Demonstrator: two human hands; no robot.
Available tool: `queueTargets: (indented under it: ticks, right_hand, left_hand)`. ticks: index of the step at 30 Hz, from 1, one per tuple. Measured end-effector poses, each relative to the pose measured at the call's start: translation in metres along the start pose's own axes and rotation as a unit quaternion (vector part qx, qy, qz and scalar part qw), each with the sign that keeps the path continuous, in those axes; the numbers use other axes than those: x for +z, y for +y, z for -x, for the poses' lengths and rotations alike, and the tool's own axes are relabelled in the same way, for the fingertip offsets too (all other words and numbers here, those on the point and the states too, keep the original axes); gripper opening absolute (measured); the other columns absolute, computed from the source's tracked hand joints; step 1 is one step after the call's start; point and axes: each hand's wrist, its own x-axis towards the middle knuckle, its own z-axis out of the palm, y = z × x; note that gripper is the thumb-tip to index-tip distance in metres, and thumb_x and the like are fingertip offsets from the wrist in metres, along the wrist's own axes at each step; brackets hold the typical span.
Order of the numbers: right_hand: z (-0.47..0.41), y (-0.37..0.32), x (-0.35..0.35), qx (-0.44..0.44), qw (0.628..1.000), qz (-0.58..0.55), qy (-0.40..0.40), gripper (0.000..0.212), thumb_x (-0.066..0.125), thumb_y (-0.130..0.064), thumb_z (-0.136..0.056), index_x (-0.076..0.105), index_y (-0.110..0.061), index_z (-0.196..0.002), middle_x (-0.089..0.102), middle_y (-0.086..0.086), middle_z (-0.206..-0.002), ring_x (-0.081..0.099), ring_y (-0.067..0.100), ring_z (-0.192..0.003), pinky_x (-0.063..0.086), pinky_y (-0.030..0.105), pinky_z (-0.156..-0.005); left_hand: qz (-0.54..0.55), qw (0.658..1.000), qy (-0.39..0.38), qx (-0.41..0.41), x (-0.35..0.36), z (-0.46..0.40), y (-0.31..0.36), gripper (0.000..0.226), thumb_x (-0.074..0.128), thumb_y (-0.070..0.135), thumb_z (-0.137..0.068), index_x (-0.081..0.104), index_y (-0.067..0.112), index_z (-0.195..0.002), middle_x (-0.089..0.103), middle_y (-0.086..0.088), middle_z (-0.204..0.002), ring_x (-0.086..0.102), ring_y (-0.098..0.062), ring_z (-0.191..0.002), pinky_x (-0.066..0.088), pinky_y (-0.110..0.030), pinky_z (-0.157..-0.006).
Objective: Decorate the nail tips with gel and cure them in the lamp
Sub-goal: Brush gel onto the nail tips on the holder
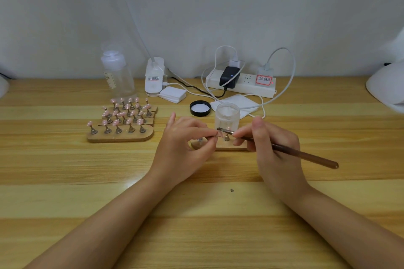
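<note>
— Left of the grip?
— 4 wooden stands [120,135] of pink nail tips [129,120]; clear bottle [118,74] behind.
— At the grip?
— Left hand [183,144] pinches 1 nail tip [215,134] over a wooden stand [229,145]. Right hand [271,146] grips the brush [306,155], bristles touching that tip.
— Just beyond?
— Open gel jar [227,116]; black lid [200,108] beside it.
— Far right?
— White lamp [387,85], well apart.
</note>
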Motion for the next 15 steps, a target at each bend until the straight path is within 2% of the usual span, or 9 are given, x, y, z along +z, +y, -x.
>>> queueTargets:
  ticks: [5,10,15]
  right_hand:
    - [0.0014,-0.0008,-0.0019,0.003,1.0,-0.023,0.0,0.045,0.037,-0.028,-0.093,0.067,-0.007,-0.067,0.062,-0.005,-0.059,0.06,0.005,-0.058,0.042,0.01,-0.061]
    - [0.0024,-0.0003,-0.0052,0.002,0.999,-0.029,0.022,0.045,0.036,-0.031,-0.092,0.065,-0.014,-0.064,0.06,-0.004,-0.054,0.057,0.005,-0.052,0.041,0.012,-0.056]
    - [0.0,-0.0004,-0.0017,-0.028,0.999,0.0,0.017,0.042,0.034,-0.024,-0.094,0.066,-0.011,-0.07,0.062,-0.002,-0.06,0.059,0.003,-0.06,0.04,0.01,-0.062]
  left_hand:
    - [0.008,1.0,-0.002,-0.005,0.0001,0.0,-0.0008,0.014,0.074,0.006,-0.073,0.074,0.016,-0.082,0.064,0.007,-0.081,0.057,-0.007,-0.087,0.012,-0.034,-0.108]
    - [0.005,1.0,-0.002,-0.005,-0.0004,-0.0002,0.0003,0.013,0.074,0.007,-0.073,0.074,0.017,-0.082,0.064,0.008,-0.08,0.058,-0.011,-0.088,0.012,-0.035,-0.109]
    - [0.012,1.0,-0.007,-0.003,-0.0007,-0.0005,0.0004,0.014,0.074,0.006,-0.073,0.074,0.017,-0.082,0.063,0.008,-0.08,0.056,-0.006,-0.087,0.012,-0.035,-0.109]
